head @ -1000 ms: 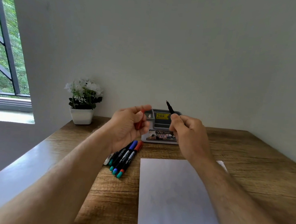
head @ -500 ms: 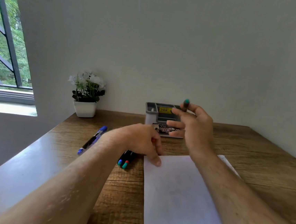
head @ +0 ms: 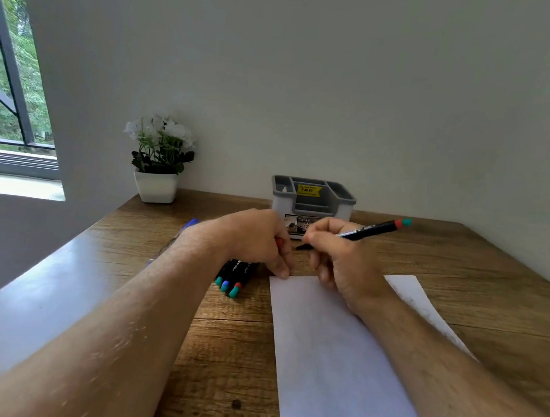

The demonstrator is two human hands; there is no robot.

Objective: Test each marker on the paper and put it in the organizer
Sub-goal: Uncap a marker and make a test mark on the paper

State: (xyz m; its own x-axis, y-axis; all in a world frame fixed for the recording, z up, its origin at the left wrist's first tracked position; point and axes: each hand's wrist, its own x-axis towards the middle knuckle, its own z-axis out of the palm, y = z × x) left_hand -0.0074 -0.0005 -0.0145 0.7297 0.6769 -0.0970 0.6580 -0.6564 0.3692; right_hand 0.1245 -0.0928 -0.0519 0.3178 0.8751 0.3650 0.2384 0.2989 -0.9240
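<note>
Both forearms reaching forward over the counter, left hand [head: 257, 240] curling knuckles-up with fingers [head: 280, 269] pressing down, right hand [head: 339, 258] pinching a marker [head: 370, 230], fingers curling.

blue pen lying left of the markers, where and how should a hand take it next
Judging by its pose, pinch the blue pen at mid-barrel from above, coming from the left. It lies flat on the table, mostly hidden behind the left forearm, while the markers crowd its right side.
</note>
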